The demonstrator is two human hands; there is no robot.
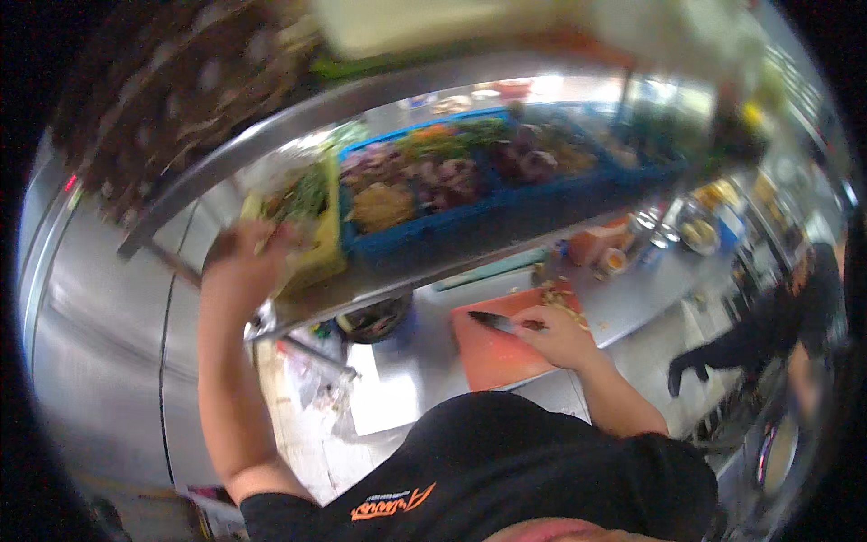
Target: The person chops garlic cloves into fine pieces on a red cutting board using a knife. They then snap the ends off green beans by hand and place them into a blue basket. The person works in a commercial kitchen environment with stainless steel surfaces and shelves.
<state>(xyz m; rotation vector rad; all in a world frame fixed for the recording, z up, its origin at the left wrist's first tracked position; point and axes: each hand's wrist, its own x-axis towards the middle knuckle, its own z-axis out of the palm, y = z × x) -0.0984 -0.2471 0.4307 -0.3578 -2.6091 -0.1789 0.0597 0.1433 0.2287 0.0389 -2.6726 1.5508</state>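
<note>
My right hand (559,333) grips a kitchen knife (493,320) over an orange cutting board (498,359) on the steel counter. The blade points left, above the board's surface. Pale chopped pieces (557,293) lie at the board's far right corner. Raised to the left, my left hand (254,247) is at the near left side of a yellow crate (330,230) on the shelf. Leafy greens (301,196) fill part of that crate. Motion blur hides the left fingers, so whether they hold anything is unclear.
Blue crates (420,220) of vegetables line the shelf above the counter (433,332). A dark container (376,322) sits below the shelf, left of the board. Steel doors (115,305) stand at left. Another person (813,298) in dark clothing is at right, near bowls (698,230).
</note>
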